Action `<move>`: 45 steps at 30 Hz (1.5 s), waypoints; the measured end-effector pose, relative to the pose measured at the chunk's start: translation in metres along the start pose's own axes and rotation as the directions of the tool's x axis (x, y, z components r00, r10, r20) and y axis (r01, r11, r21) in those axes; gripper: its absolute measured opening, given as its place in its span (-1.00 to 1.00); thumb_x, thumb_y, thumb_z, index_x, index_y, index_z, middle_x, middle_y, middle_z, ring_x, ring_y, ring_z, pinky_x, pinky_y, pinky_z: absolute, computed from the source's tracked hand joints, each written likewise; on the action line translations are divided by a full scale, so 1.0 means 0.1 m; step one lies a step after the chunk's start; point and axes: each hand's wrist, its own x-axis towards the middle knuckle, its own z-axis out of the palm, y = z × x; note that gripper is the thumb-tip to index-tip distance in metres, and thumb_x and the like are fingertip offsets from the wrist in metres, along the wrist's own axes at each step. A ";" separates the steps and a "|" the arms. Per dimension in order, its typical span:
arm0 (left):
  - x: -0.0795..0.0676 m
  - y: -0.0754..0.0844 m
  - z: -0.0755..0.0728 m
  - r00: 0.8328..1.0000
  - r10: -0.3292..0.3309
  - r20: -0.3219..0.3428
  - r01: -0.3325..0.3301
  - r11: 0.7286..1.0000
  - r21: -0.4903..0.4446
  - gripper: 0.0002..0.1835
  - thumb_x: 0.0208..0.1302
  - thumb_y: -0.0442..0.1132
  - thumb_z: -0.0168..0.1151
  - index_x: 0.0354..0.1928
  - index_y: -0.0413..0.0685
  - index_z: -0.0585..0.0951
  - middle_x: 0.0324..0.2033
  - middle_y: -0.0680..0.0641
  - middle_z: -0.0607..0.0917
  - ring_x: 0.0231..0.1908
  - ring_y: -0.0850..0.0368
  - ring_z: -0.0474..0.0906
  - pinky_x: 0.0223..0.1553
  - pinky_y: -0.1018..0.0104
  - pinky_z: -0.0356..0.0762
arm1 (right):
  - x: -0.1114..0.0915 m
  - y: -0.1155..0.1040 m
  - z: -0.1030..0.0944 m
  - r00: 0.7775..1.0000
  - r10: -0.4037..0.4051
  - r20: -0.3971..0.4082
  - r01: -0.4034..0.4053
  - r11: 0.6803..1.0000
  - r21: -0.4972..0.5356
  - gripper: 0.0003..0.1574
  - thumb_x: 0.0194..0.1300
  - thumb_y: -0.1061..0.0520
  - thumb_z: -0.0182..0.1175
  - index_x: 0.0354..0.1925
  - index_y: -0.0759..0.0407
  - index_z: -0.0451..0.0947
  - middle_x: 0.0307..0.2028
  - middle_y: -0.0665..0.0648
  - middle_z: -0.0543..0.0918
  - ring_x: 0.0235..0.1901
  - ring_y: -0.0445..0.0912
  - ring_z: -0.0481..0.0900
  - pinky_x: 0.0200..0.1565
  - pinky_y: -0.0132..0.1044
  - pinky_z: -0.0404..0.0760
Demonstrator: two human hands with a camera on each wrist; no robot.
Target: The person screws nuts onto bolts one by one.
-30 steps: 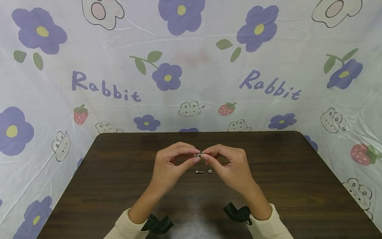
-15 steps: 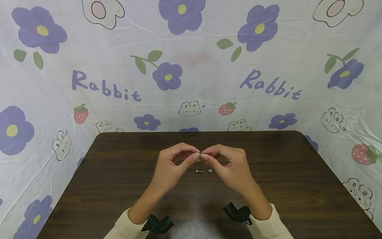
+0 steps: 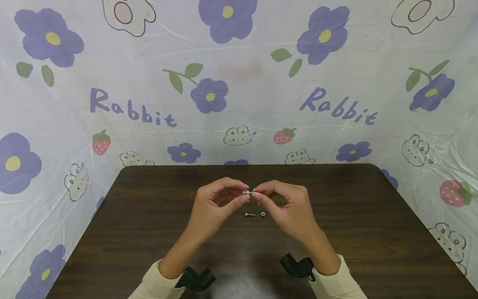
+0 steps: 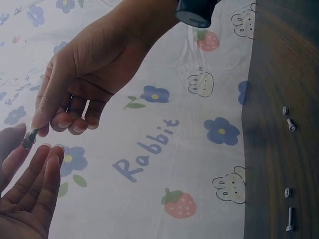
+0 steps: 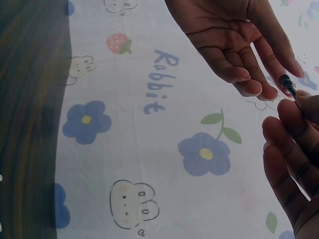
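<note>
In the head view a small silver bolt [image 3: 247, 192] is held level above the table, with a wider ring, apparently a nut, near its head. My right hand [image 3: 293, 207] pinches the shank end between thumb and forefinger. Around the head end, my left hand [image 3: 213, 207] has its thumb and forefinger parted, one on either side. The right wrist view shows the bolt [image 5: 288, 84] beside the left forefinger, with the thumb tip apart from it. Below the hands another bolt [image 3: 250, 214] lies on the table beside a nut [image 3: 263, 214].
The dark wooden table [image 3: 149, 232] stands against a cloth [image 3: 261, 104] printed with flowers and rabbits. In the left wrist view two bolt-and-nut pairs lie on the table, including a short bolt [image 4: 292, 124] and a longer-looking bolt [image 4: 290, 219].
Half a second ago my left thumb and forefinger closed over the bolt's head end; now they have parted and the metal shows. My right hand has kept its pinch and place.
</note>
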 end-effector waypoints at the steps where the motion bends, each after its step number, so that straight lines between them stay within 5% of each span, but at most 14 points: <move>1: 0.00 0.00 0.00 1.000 0.004 0.006 -0.004 1.000 -0.002 -0.80 0.26 -0.43 0.41 -0.09 -0.13 0.71 -0.22 -0.07 0.76 -0.25 0.05 0.72 -0.19 0.15 0.75 | 0.00 0.00 0.00 1.000 0.002 0.002 -0.002 1.000 0.000 -0.73 0.19 0.46 0.39 -0.20 0.17 0.70 -0.44 0.01 0.73 -0.51 -0.13 0.68 -0.40 -0.40 0.69; 14: -0.01 -0.02 0.02 1.000 -0.016 0.024 0.016 1.000 -0.012 -0.88 0.33 -0.41 0.35 -0.13 -0.12 0.71 -0.28 -0.06 0.74 -0.34 -0.02 0.71 -0.19 0.09 0.75 | 0.00 0.00 0.00 1.000 0.017 0.019 -0.017 1.000 -0.008 -0.71 0.17 0.49 0.38 -0.21 0.18 0.70 -0.43 0.10 0.74 -0.48 -0.20 0.69 -0.43 -0.42 0.67; 25: -0.02 -0.02 0.01 0.996 -0.091 0.023 0.091 0.995 -0.027 -0.89 0.45 -0.36 0.23 -0.09 -0.17 0.70 -0.31 -0.13 0.76 -0.29 -0.01 0.73 -0.17 0.13 0.75 | -0.01 0.02 0.01 1.000 -0.014 -0.003 0.014 1.000 -0.016 -0.94 0.31 0.29 0.38 -0.23 0.19 0.71 -0.44 0.03 0.74 -0.51 -0.16 0.68 -0.42 -0.42 0.68; 34: 0.00 -0.03 -0.01 1.000 -0.010 0.001 0.010 1.000 0.020 -0.79 0.24 -0.40 0.44 -0.09 -0.11 0.72 -0.21 -0.03 0.76 -0.23 0.04 0.72 -0.13 0.11 0.74 | 0.01 0.00 0.00 1.000 -0.009 -0.008 0.009 1.000 -0.028 -0.76 0.21 0.42 0.40 -0.21 0.15 0.70 -0.46 -0.01 0.72 -0.50 -0.22 0.67 -0.41 -0.42 0.68; 41: 0.00 -0.03 0.00 1.000 -0.012 0.001 0.012 1.000 0.018 -0.82 0.27 -0.41 0.42 -0.11 -0.08 0.73 -0.23 -0.03 0.76 -0.25 0.04 0.73 -0.13 0.10 0.74 | 0.00 0.01 0.00 1.000 0.011 0.002 -0.011 1.000 -0.025 -0.95 0.33 0.27 0.37 -0.22 0.18 0.71 -0.47 0.01 0.72 -0.50 -0.15 0.68 -0.40 -0.42 0.67; 45: -0.01 -0.03 0.00 1.000 -0.025 0.004 0.025 0.999 0.024 -0.84 0.29 -0.40 0.39 -0.12 -0.08 0.73 -0.22 -0.03 0.76 -0.25 0.05 0.73 -0.11 0.14 0.74 | 0.00 0.01 0.00 1.000 0.012 0.002 -0.012 1.000 -0.026 -0.90 0.29 0.32 0.38 -0.22 0.18 0.71 -0.47 0.04 0.73 -0.50 -0.15 0.69 -0.39 -0.43 0.67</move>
